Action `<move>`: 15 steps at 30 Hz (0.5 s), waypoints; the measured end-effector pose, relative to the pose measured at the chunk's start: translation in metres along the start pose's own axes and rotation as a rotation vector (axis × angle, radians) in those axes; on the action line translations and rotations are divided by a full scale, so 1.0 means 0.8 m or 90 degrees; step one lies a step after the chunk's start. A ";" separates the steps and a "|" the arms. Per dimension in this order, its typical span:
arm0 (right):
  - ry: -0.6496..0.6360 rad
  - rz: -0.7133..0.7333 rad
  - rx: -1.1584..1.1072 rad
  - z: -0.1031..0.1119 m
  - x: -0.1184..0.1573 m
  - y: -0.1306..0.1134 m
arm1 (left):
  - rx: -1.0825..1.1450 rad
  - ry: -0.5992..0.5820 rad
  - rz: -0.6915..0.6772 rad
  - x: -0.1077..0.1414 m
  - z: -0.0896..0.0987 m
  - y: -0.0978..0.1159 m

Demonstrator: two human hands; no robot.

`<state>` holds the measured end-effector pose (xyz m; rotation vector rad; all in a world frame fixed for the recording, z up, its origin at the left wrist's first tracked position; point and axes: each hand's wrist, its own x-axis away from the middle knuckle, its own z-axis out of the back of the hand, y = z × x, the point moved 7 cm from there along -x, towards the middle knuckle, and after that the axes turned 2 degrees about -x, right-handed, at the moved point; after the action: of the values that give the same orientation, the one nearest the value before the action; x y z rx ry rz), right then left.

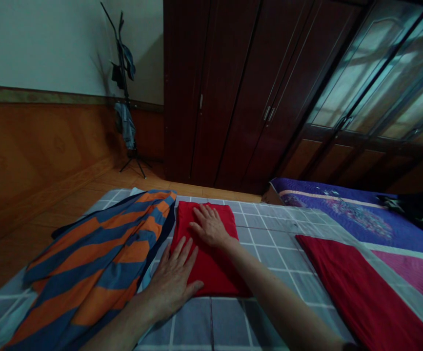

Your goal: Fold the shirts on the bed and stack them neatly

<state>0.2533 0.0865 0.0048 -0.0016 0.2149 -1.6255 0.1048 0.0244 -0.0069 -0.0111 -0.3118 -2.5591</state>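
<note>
A red cloth point(218, 273), folded into a flat rectangle, lies on a grey checked bedsheet point(270, 243). My right hand point(210, 225) rests flat on its far part, fingers slightly spread. Along the cloth's left edge, my left hand point(172, 280) lies with fingers apart, partly on the cloth. Neither hand grips anything. Just left of my left hand is a heap of orange and blue striped fabric point(112, 258) with a dark edge. The underside of the red cloth is hidden.
At the right lies another red cloth point(357, 287). Beyond it is a purple patterned bedspread point(328, 200) with a dark bundle point(419, 209). Behind the bed stand a dark wooden wardrobe point(226, 97) and a coat rack point(123, 83) with hanging items.
</note>
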 end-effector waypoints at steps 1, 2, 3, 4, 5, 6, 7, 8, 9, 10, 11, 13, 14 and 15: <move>-0.012 0.040 -0.006 -0.006 -0.005 -0.017 | 0.000 -0.003 0.003 0.000 0.000 0.000; -0.019 0.062 -0.011 -0.010 -0.012 -0.027 | -0.001 -0.002 0.004 -0.001 -0.001 -0.001; -0.019 0.064 -0.013 -0.012 -0.019 -0.030 | -0.004 0.003 0.003 -0.001 -0.001 -0.001; -0.011 0.047 -0.012 -0.012 -0.027 -0.025 | -0.006 0.009 0.003 -0.001 -0.002 -0.002; -0.001 0.018 -0.009 -0.011 -0.034 -0.014 | -0.009 0.013 0.001 -0.001 -0.003 -0.002; 0.010 -0.017 -0.006 -0.008 -0.039 0.001 | -0.009 0.015 0.000 -0.001 -0.003 -0.003; 0.019 -0.053 -0.003 -0.005 -0.043 0.019 | -0.009 0.014 0.001 -0.001 -0.004 -0.003; 0.027 -0.089 0.000 -0.003 -0.044 0.037 | -0.009 0.011 0.002 0.000 -0.004 -0.003; 0.032 -0.122 0.002 0.000 -0.042 0.056 | -0.008 0.009 0.002 0.000 -0.004 -0.003; 0.035 -0.151 0.003 0.002 -0.038 0.073 | -0.007 0.009 0.002 0.000 -0.003 -0.002; 0.037 -0.177 0.002 0.004 -0.032 0.089 | -0.005 0.011 0.001 0.001 -0.002 -0.002; 0.043 -0.221 -0.003 0.008 -0.014 0.115 | 0.003 0.017 -0.004 0.001 0.000 -0.001; 0.048 -0.240 -0.007 0.011 -0.004 0.126 | 0.007 0.022 -0.007 0.002 0.001 -0.002; 0.054 -0.256 -0.013 0.015 0.008 0.135 | 0.012 0.028 -0.010 0.002 0.001 -0.002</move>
<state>0.3612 0.0729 0.0003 0.0089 0.3121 -2.0266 0.1026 0.0249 -0.0067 0.0541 -0.3198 -2.5682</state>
